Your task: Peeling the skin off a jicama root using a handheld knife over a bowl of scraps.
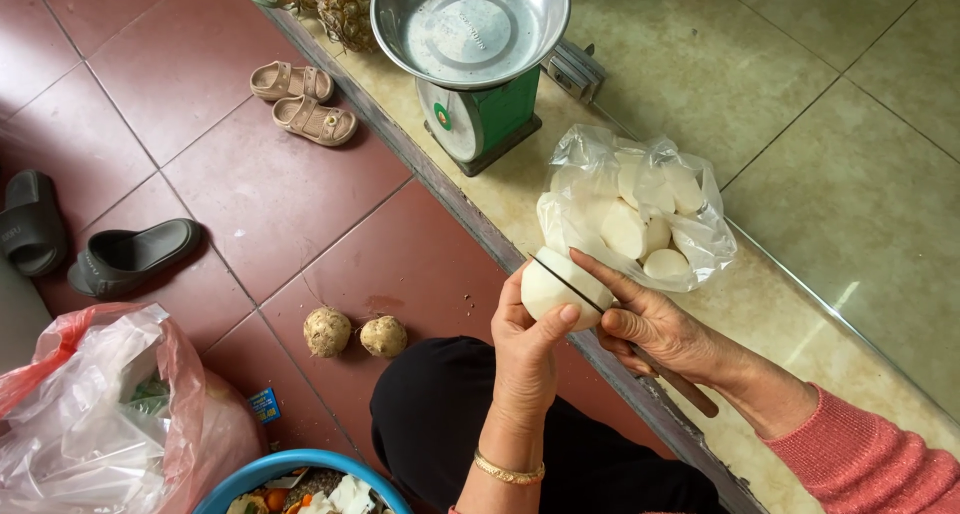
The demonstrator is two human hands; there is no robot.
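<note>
At centre frame, the left hand (pixel 527 339) cups a peeled white root (pixel 556 287), fingers curled around it. The right hand (pixel 655 324) grips a knife (pixel 572 282) pressed into it. The root looks firm, dense and probably slippery; cupping it from beneath seems safest.

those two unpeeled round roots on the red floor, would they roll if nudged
Probably. The two unpeeled roots look squat and roundish, so a nudge on the smooth red tile floor could roll them, unevenly. Their rough brown skin likely grips well. They look solid, likely heavy for size.
</note>
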